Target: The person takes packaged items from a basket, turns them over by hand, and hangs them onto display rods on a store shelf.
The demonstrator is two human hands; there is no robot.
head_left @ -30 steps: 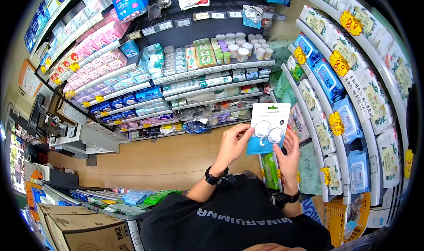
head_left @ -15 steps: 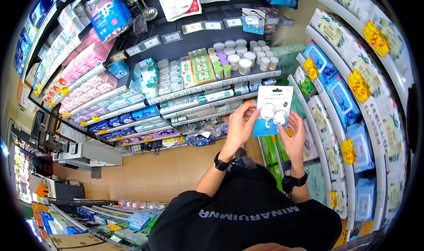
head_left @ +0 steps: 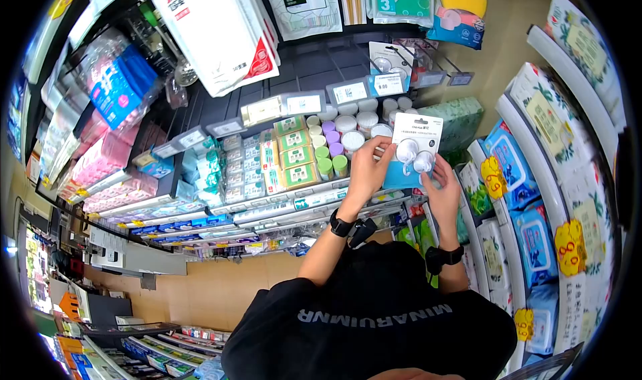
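Note:
Held upright between both hands is a carded pack of wall hooks, white above and blue below, with two round white hooks on its front. My left hand pinches the card's left edge, thumb in front. At the lower right edge, my right hand is closed on the card, with its thumb by the hooks. Behind the pack's top, a similar carded pack hangs on a rack peg above a price tag. Small white-lidded tubs stand on the shelf just left of the held pack.
Wet-wipe packs and tissue packs fill the shelves at right. Yellow-fronted boxes and green-capped containers line the shelf ahead. Large white bags hang above. Pink packs are at left, above the tan floor.
The view has moved nearer the shelf ahead and its hanging goods. Both hands still grip the pack, which now appears slightly higher, against the tubs.

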